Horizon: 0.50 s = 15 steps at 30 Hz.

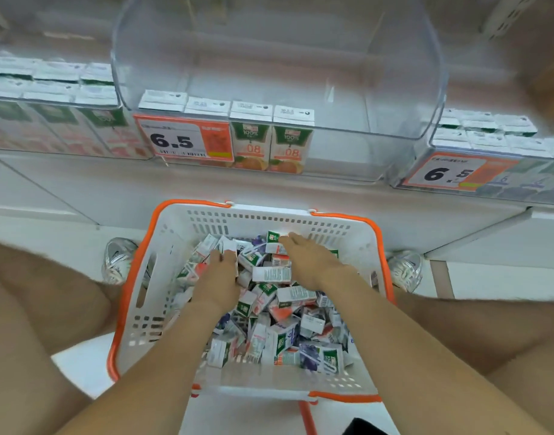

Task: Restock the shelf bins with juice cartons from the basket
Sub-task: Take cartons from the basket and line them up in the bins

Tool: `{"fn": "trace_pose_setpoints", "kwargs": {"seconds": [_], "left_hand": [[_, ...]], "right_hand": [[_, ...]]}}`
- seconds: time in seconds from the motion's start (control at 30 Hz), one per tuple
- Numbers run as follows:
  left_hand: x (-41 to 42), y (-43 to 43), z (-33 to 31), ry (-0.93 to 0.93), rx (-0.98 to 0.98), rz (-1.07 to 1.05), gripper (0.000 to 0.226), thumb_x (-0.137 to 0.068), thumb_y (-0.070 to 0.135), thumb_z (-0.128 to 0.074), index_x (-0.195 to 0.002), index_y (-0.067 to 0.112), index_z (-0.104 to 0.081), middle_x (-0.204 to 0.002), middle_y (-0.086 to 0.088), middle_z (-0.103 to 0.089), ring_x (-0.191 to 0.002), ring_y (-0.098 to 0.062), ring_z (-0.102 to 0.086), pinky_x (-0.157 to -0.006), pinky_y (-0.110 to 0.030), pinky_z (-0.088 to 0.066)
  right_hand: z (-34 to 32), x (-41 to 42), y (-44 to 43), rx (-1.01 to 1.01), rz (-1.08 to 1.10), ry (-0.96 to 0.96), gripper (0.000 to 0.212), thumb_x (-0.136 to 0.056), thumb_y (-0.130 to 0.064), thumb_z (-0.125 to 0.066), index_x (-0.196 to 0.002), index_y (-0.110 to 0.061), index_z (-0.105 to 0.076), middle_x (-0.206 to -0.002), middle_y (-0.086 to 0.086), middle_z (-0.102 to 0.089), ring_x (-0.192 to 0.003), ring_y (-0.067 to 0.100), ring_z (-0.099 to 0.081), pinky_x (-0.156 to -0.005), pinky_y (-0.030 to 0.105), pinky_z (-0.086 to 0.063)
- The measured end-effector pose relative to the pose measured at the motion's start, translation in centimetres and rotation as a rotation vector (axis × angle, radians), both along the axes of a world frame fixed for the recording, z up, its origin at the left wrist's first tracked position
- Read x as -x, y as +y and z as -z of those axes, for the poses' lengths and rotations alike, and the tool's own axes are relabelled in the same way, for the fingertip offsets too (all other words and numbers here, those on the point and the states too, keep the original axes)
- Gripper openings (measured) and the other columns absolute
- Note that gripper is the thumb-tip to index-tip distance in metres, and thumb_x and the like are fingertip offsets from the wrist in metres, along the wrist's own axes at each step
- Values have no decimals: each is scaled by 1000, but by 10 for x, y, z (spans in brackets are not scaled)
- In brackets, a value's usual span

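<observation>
Head view: your left hand grips a carton in the basket; your right hand rests flat, fingers straight, on far cartons.

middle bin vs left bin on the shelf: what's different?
Fill: the middle bin holds only a front row of four cartons, its right part bare; the left bin is packed in rows.
Flavour: the middle bin's carton fronts show oranges; the left bin's show pinkish-red fruit, blurred.
Label: the middle bin carries a 6.5 price tag; none shows on the left bin.
Both are clear plastic, with their cartons upright.
</observation>
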<state>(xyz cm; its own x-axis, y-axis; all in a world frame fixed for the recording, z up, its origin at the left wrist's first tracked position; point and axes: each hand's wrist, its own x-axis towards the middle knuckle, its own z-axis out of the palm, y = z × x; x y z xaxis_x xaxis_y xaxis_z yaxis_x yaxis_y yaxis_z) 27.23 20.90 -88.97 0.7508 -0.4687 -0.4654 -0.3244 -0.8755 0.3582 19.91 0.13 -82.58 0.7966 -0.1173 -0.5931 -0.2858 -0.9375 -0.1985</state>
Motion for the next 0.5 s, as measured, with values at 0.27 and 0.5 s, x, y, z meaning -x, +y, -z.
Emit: {"fn": "trace_pose_setpoints", "kwargs": {"seconds": [0.27, 0.5], "left_hand": [[-11, 7, 19, -67, 162, -85, 86, -88, 4, -77, -154, 20, -25, -157, -13, -32, -102, -38, -63, -73, -49, -56], [-31, 4, 14, -18, 167, -23, 88, -75, 7, -85, -147, 24, -38, -134, -8, -45, -113, -36, -61, -86, -51, -56]], "right_hand": [[35, -11, 5, -41, 113, -110, 82, -88, 4, -60, -158, -26, -30, -143, 14, -31, -131, 39, -40, -108, 52, -45], [40, -16, -2, 3, 189, -177, 66, -101, -37, -65, -156, -14, -37, -148, 15, -47, -135, 37, -39, -118, 46, -34]]}}
